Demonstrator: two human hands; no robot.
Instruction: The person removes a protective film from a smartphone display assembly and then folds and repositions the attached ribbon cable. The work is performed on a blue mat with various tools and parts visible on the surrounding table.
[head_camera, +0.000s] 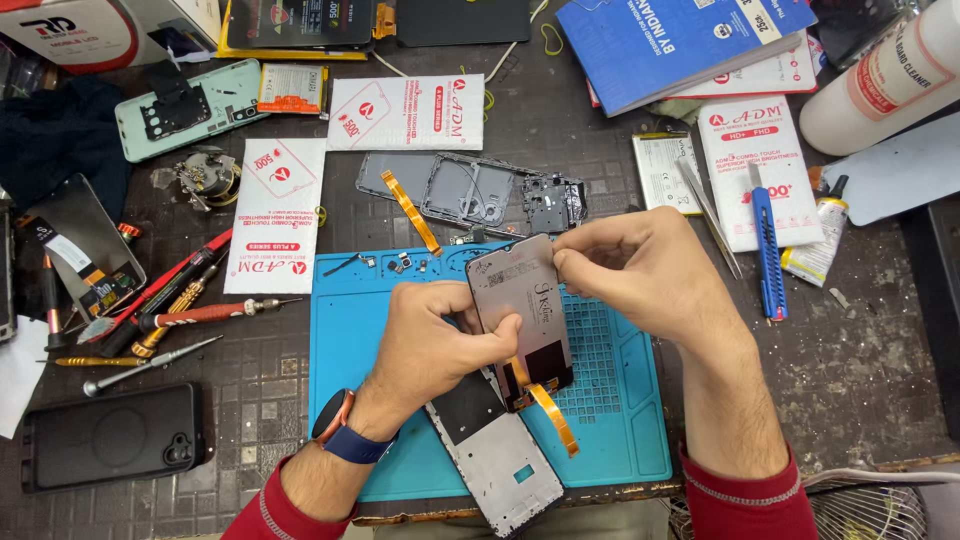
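Cluttered bench, blue mat (640, 440): my left hand (440, 340) and right hand (640, 270) pinch screen (520, 310) above frame (500, 460); grip edges only, sparing flex (552, 412).

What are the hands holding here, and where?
Both hold the screen panel: left hand pinches its left edge, right hand its top right corner.

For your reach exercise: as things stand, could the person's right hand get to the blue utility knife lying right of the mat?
Probably yes. The blue utility knife lies uncovered just beyond the right hand, nothing between them; but that hand, with the left hand, is pinching the phone screen panel.
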